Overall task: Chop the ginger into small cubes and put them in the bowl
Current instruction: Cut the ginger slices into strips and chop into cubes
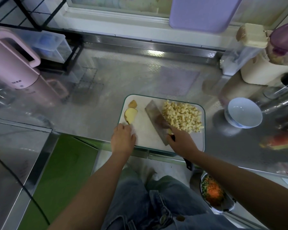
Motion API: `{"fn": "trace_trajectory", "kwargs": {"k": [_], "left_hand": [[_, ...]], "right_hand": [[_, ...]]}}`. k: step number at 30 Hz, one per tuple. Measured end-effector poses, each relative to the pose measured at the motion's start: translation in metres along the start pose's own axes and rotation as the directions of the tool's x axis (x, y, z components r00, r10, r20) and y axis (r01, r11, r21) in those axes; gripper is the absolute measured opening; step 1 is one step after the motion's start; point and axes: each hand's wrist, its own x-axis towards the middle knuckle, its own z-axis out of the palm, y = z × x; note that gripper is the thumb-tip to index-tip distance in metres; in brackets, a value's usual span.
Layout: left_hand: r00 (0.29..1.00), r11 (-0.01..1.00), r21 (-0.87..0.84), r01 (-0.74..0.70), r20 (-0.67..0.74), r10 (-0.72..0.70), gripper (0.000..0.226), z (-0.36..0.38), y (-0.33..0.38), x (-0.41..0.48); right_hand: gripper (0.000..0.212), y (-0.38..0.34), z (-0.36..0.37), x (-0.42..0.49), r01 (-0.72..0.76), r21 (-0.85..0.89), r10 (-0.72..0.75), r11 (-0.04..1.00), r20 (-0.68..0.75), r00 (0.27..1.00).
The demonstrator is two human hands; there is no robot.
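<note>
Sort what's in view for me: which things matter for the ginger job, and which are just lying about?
Job: ginger cubes, uncut ginger pieces, cleaver in right hand, cutting board, empty white bowl.
Lying about: pink jug, purple board, pot of chopped vegetables.

Steel counter [106, 90]: cutting board [145, 131] near front edge, white bowl [231, 121] right, pink kettle [12, 63] far left.

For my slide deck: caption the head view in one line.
Right hand holds cleaver beside ginger cubes on cutting board; left hand by uncut ginger; bowl empty.
</note>
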Motion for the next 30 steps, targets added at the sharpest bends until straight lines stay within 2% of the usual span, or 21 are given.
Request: {"fn": "trace_trajectory", "kwargs": {"k": [3, 6, 8, 11, 14, 19, 23, 30], "left_hand": [[0.996, 0.990, -0.124, 0.063, -0.048, -0.069, 0.025, -0.005, -0.002, 0.011], [0.993, 0.979, -0.192, 0.076, -0.076, -0.092, 0.027, -0.010, -0.005, 0.031], [0.996, 0.978, -0.196, 0.064, -0.045, -0.075, 0.034, -0.015, -0.007, 0.049], [0.997, 0.974, -0.216, 0.071, 0.052, -0.061, 0.042, -0.021, -0.007, 0.074], [0.990, 0.983, -0.169, 0.073, 0.135, -0.050, 0.038, -0.022, -0.005, 0.087], [0.974, 0.966, -0.225, 0.131, 0.211, -0.083, 0.029, -0.022, 0.000, 0.092], [0.974, 0.943, -0.300, 0.144, 0.211, -0.081, 0.023, -0.016, 0.014, 0.082], [0.934, 0.860, -0.387, 0.332, 0.264, -0.242, 0.026, -0.002, 0.038, 0.063]], "right_hand": [[0.021, -0.003, 0.006, 0.003, 0.002, -0.048, 0.001, 0.999, 0.045, 0.999], [0.018, -0.001, 0.005, 0.012, -0.142, -0.009, 0.141, 0.990, -0.056, 0.988], [0.013, -0.002, 0.001, 0.020, -0.203, 0.031, 0.205, 0.979, -0.092, 0.974], [0.012, -0.012, -0.001, 0.031, -0.168, 0.028, 0.169, 0.985, -0.059, 0.984], [0.017, -0.023, 0.003, 0.041, -0.145, -0.038, 0.145, 0.989, -0.013, 0.989], [0.018, -0.030, 0.010, 0.047, -0.165, -0.064, 0.165, 0.984, -0.009, 0.986], [0.017, -0.030, 0.008, 0.047, -0.153, -0.064, 0.154, 0.986, 0.000, 0.988], [0.016, -0.033, 0.003, 0.043, -0.142, -0.066, 0.142, 0.988, -0.008, 0.990]]}}
